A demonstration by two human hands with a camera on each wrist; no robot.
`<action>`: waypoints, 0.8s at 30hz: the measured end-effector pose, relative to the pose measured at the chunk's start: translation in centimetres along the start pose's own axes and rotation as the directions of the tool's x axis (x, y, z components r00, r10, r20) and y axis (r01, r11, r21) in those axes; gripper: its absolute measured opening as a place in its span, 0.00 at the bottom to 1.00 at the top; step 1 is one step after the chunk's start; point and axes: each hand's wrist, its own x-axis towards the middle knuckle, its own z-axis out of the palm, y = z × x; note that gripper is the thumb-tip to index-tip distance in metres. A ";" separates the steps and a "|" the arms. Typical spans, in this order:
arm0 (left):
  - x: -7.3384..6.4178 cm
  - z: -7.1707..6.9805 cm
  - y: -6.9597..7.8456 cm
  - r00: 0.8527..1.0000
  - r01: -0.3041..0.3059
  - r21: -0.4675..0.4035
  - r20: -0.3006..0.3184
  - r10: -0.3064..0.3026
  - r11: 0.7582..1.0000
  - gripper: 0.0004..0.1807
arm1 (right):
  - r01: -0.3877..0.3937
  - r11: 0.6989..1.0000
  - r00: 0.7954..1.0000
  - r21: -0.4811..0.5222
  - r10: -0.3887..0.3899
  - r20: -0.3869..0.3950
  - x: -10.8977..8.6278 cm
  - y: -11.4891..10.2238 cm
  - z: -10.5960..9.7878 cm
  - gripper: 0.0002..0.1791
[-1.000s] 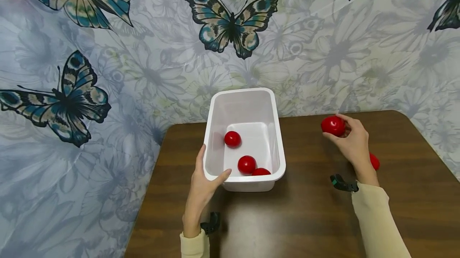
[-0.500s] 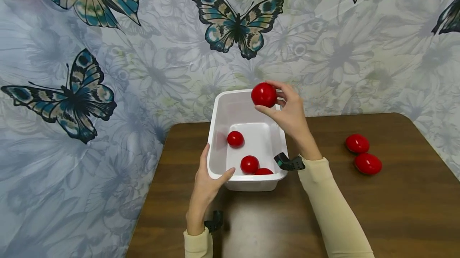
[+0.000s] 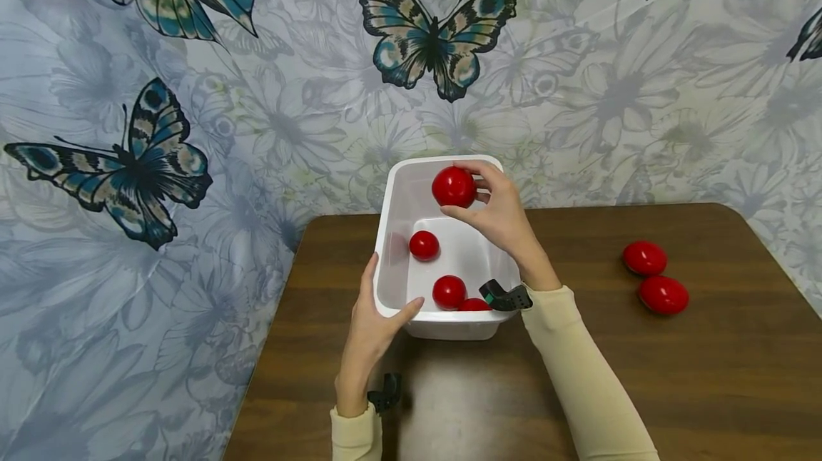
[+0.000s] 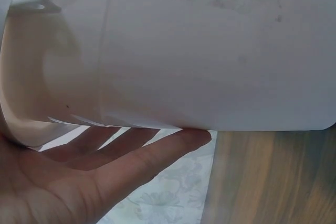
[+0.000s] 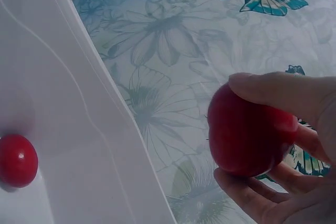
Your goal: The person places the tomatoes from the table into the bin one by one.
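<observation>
A glossy red tomato (image 3: 454,187) is in my right hand (image 3: 497,213), pinched between thumb and fingers above the far part of the white plastic tub (image 3: 382,247). The right wrist view shows the lobed tomato (image 5: 249,129) from the side, with the thumb over its top. My left hand (image 3: 371,332) holds the tub's near left corner, its fingers along the outer wall and its thumb at the front rim. In the left wrist view, a finger touches the tub's outside (image 4: 210,51). Inside the tub lie a middle tomato (image 3: 424,245), a nearer tomato (image 3: 449,292) and a partly hidden tomato (image 3: 475,305).
On the brown wooden table (image 3: 578,375), two more tomatoes, a farther one (image 3: 645,258) and a nearer one (image 3: 663,295), lie close together at the right. Behind the table rises a wall (image 3: 289,111) with butterfly wallpaper. A black strap device (image 3: 505,296) sits on my right wrist.
My right hand has carried the tomato leftward from the right side of the table to above the tub, then slightly lower. The left hand has stayed on the tub.
</observation>
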 end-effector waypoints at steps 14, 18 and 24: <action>0.2 0.1 -0.2 1.000 -0.022 -0.008 -0.002 0.022 1.000 0.58 | -0.008 0.999 0.998 0.033 0.006 0.069 0.0 -0.2 -0.7 0.32; 0.3 0.2 -0.1 1.000 -0.013 -0.010 -0.006 0.013 1.000 0.58 | -0.008 0.999 0.996 0.048 0.004 0.085 -0.1 -0.4 -0.8 0.32; 0.3 0.2 -0.1 1.000 -0.013 0.000 0.000 0.013 1.000 0.58 | -0.012 0.997 0.995 0.071 0.005 0.098 -0.3 -0.4 -1.0 0.32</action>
